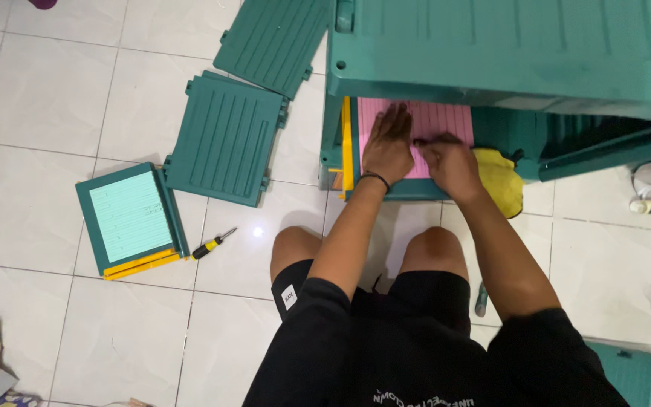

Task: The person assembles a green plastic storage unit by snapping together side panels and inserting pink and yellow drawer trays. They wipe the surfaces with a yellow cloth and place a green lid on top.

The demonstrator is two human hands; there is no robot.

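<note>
A green plastic cabinet point(506, 45) lies on the white tiled floor in front of me. A pink ribbed panel point(446, 119) sits in its lower opening, with a yellow strip point(346, 143) along its left edge. My left hand point(387, 147) rests flat on the pink panel, fingers spread, a dark band on the wrist. My right hand point(450, 162) is curled at the panel's front right, fingers pinching something small that I cannot make out. I am kneeling, knees just below the cabinet.
Two loose green ribbed panels point(224, 139) point(273, 41) lie at the left. A green drawer front with a pale mint panel point(131, 220) and a yellow-handled screwdriver point(214, 244) lie nearer. A yellow cloth point(502, 181) sits right of my hand. A green piece point(631, 373) is at bottom right.
</note>
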